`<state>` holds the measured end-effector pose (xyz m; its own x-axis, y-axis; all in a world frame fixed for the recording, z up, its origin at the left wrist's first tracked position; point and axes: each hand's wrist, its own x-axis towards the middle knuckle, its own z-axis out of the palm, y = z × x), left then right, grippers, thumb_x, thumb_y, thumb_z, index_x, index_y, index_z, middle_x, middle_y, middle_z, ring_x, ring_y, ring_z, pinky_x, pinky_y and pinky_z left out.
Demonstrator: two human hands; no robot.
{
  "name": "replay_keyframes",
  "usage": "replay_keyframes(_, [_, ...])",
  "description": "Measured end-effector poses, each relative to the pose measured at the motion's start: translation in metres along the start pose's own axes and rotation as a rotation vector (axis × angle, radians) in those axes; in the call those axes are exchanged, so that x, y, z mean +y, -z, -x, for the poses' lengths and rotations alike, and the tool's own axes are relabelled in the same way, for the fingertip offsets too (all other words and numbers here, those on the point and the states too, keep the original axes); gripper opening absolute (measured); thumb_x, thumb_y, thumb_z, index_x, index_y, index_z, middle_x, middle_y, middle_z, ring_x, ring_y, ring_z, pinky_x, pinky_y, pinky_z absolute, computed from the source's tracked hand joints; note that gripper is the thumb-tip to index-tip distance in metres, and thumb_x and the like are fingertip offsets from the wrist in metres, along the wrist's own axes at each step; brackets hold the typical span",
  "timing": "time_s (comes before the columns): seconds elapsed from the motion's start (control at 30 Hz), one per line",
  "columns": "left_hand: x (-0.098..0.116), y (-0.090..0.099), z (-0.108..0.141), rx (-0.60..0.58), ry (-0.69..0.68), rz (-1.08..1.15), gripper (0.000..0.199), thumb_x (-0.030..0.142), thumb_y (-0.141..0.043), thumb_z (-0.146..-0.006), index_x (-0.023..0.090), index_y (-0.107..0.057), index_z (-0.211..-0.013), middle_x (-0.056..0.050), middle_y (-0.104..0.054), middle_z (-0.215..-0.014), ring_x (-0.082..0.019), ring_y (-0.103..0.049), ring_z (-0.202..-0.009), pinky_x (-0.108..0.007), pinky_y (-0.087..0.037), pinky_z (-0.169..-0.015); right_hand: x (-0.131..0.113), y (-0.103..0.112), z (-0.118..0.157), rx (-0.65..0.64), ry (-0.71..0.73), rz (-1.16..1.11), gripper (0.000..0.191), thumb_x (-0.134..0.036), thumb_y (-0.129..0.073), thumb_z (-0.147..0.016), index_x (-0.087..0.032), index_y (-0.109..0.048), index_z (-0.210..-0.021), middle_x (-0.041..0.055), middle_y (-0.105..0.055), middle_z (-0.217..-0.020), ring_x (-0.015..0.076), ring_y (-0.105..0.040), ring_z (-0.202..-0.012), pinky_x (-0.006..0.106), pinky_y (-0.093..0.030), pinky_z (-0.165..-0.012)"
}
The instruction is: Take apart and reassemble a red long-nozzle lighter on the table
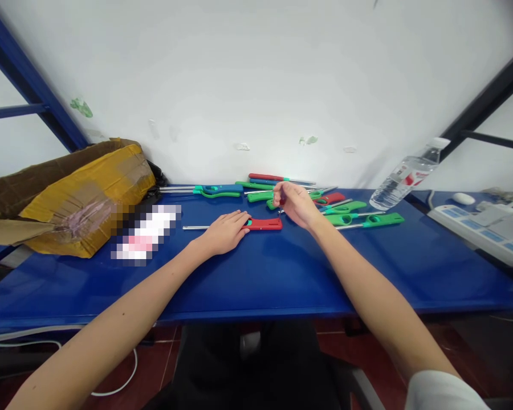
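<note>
A red long-nosed gas lighter [265,224] lies on the blue table, its metal barrel pointing left and a green trigger showing. My left hand [226,232] is laid over its trigger part, fingers on the far side and thumb along the near side. Just above and right of the lighter's red end, my right hand [297,204] is raised with its fingers curled in toward the thumb. Whatever those fingertips hold is too small or hidden to name. Behind and right of this hand lie green lighters [382,219] and another red lighter [331,199], partly covered by it.
A blue-green lighter [220,189] lies by the wall. At left stands an open, taped cardboard box [89,210], with a blurred white-and-pink item [147,233] beside it. A tilted water bottle [404,176] and a white keypad device [483,228] are at right.
</note>
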<state>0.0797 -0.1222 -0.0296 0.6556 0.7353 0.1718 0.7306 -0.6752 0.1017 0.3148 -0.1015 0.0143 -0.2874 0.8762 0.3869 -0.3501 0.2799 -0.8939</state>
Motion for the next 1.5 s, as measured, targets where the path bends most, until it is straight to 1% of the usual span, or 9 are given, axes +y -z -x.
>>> replay_keyframes(0.3, [0.002, 0.002, 0.000, -0.015, 0.007, -0.009, 0.046, 0.035, -0.031, -0.103, 0.014, -0.042, -0.142, -0.015, -0.046, -0.149, -0.028, -0.038, -0.141, -0.044, -0.034, -0.113, 0.002, -0.005, -0.002, 0.209, 0.054, 0.013, 0.040, -0.054, -0.082, -0.067, -0.020, -0.071, -0.083, -0.0019, -0.060, -0.070, 0.0102, -0.056, -0.063, 0.025, -0.049, -0.063])
replay_keyframes(0.47, [0.003, 0.004, 0.000, -0.031, 0.006, -0.012, 0.047, 0.035, -0.030, -0.103, 0.013, -0.042, -0.143, -0.015, -0.046, -0.149, -0.028, -0.037, -0.142, -0.044, -0.034, -0.113, -0.005, 0.002, -0.003, 0.107, -0.050, -0.132, 0.034, -0.055, -0.064, -0.084, -0.021, -0.068, -0.085, -0.0063, -0.035, -0.059, 0.0087, -0.035, -0.050, 0.024, -0.042, -0.054])
replay_keyframes(0.57, [0.002, 0.004, 0.000, -0.034, 0.002, -0.011, 0.047, 0.035, -0.029, -0.103, 0.013, -0.042, -0.143, -0.014, -0.046, -0.149, -0.028, -0.037, -0.142, -0.044, -0.033, -0.114, -0.007, 0.005, -0.002, 0.057, -0.099, -0.152, 0.031, -0.051, -0.058, -0.088, -0.021, -0.067, -0.089, -0.0047, -0.036, -0.064, 0.0106, -0.037, -0.054, 0.026, -0.045, -0.058])
replay_keyframes(0.67, [0.002, 0.004, 0.001, -0.035, 0.002, -0.010, 0.047, 0.035, -0.029, -0.103, 0.013, -0.041, -0.143, -0.014, -0.045, -0.150, -0.028, -0.037, -0.142, -0.044, -0.033, -0.114, -0.005, 0.004, -0.001, 0.043, -0.077, -0.146, 0.029, -0.050, -0.070, -0.080, -0.022, -0.065, -0.085, -0.0036, -0.043, -0.068, 0.0110, -0.044, -0.061, 0.025, -0.046, -0.062])
replay_keyframes(0.8, [0.002, 0.003, 0.001, -0.027, 0.001, 0.000, 0.047, 0.035, -0.029, -0.103, 0.014, -0.042, -0.143, -0.014, -0.045, -0.150, -0.028, -0.036, -0.142, -0.045, -0.034, -0.114, 0.000, 0.003, -0.002, 0.090, -0.002, 0.045, 0.041, -0.059, -0.076, -0.072, -0.020, -0.067, -0.082, -0.0019, -0.054, -0.070, 0.0114, -0.050, -0.065, 0.025, -0.046, -0.063])
replay_keyframes(0.93, [0.001, 0.003, 0.001, -0.005, -0.005, 0.024, 0.045, 0.035, -0.030, -0.103, 0.015, -0.044, -0.141, -0.014, -0.047, -0.148, -0.029, -0.039, -0.141, -0.046, -0.035, -0.113, 0.000, 0.005, -0.002, 0.160, 0.085, 0.290, 0.043, -0.063, -0.071, -0.074, -0.020, -0.072, -0.081, 0.0007, -0.065, -0.070, 0.0121, -0.056, -0.063, 0.027, -0.049, -0.064])
replay_keyframes(1.13, [0.001, 0.003, 0.003, 0.007, -0.007, 0.045, 0.044, 0.036, -0.032, -0.102, 0.017, -0.045, -0.140, -0.013, -0.049, -0.147, -0.029, -0.040, -0.140, -0.047, -0.037, -0.112, -0.029, 0.013, 0.007, 0.111, 0.130, 0.641, 0.030, -0.047, -0.073, -0.079, -0.019, -0.076, -0.090, 0.0041, -0.075, -0.081, 0.0178, -0.067, -0.069, 0.034, -0.056, -0.071])
replay_keyframes(1.33, [0.001, 0.007, 0.004, -0.007, -0.034, 0.072, 0.041, 0.039, -0.040, -0.101, 0.018, -0.048, -0.135, -0.012, -0.051, -0.145, -0.029, -0.039, -0.140, -0.044, -0.036, -0.113, -0.036, 0.032, 0.021, 0.464, 0.363, 0.616, 0.022, -0.040, -0.070, -0.083, -0.021, -0.076, -0.092, 0.0043, -0.076, -0.089, 0.0182, -0.070, -0.072, 0.033, -0.057, -0.067])
replay_keyframes(1.5, [-0.001, 0.016, 0.007, 0.006, -0.081, 0.082, 0.034, 0.035, -0.047, -0.099, 0.018, -0.049, -0.128, -0.013, -0.059, -0.132, -0.028, -0.054, -0.126, -0.042, -0.044, -0.103, -0.013, 0.038, 0.030, 0.338, 0.310, 0.720, 0.020, -0.037, -0.075, -0.077, -0.021, -0.077, -0.087, 0.0048, -0.076, -0.090, 0.0215, -0.071, -0.076, 0.035, -0.058, -0.067])
